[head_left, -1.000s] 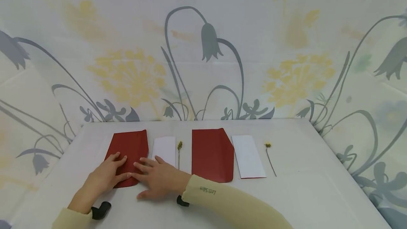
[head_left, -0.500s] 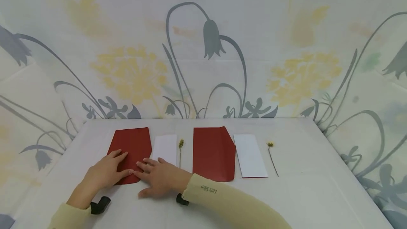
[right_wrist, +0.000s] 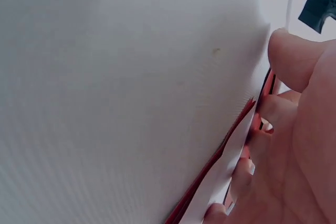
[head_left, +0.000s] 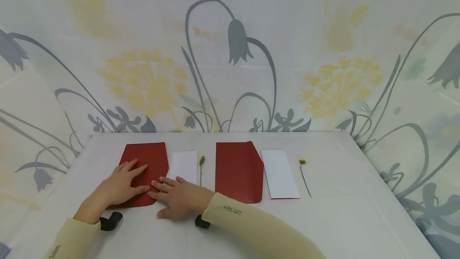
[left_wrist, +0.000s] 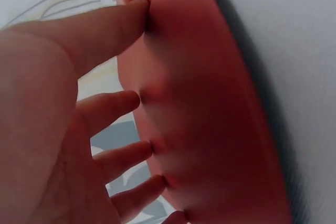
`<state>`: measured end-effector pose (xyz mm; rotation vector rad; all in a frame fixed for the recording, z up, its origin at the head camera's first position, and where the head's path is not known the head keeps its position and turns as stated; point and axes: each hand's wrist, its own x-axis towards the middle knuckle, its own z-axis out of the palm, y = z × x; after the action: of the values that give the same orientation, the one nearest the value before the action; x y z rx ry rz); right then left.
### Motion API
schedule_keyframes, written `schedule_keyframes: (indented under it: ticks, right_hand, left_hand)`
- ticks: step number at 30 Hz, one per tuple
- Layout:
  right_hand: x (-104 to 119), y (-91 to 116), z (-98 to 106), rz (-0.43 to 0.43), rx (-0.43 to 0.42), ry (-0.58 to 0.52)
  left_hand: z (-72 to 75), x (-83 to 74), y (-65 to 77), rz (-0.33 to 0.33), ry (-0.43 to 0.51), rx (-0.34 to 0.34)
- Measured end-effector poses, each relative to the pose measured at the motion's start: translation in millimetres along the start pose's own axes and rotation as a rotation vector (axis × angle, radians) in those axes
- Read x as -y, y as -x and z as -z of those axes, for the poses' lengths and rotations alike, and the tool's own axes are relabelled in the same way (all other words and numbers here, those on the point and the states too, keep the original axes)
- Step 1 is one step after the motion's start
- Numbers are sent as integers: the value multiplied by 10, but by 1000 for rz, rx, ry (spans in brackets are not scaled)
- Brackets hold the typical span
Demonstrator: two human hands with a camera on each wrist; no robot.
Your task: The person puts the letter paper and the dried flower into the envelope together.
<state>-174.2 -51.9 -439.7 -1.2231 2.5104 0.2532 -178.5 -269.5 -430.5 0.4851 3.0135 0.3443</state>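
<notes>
A red envelope (head_left: 147,155) lies flat at the left of the table. My left hand (head_left: 116,185) rests on it with fingers spread; in the left wrist view its fingertips press the envelope's red face (left_wrist: 210,103). My right hand (head_left: 183,197) lies with fingers extended at the envelope's lower right corner, its fingertips close to the left thumb. Part of a white folded card (head_left: 184,163) shows beyond the right hand, which hides its lower end. A dried flower stem (head_left: 202,161) lies beside that card, its lower part also hidden by the right hand.
Right of the stem lie a second red envelope (head_left: 237,171), another white card (head_left: 280,175) with a red edge, and a dried yellow flower (head_left: 303,162). The table (head_left: 359,219) has a white cover. A flower-printed cloth (head_left: 251,51) hangs behind it.
The left hand has slid slightly up the red envelope, its fingers spreading wider. The right hand stays nearly in place. The head view has shifted a little.
</notes>
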Motion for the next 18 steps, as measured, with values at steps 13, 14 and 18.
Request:
schedule_keyframes:
  ticks: [13, 14, 18]
  right_hand:
    - [13, -51, 34, -5, 33, 8]
    - [17, -51, 35, -6, 32, 9]
    - [34, -44, 50, -14, 26, 27]
  left_hand:
    - [10, 29, -51, -19, 16, -11]
    - [13, 28, -54, -22, 18, -13]
    - [37, 21, -56, -30, 31, -23]
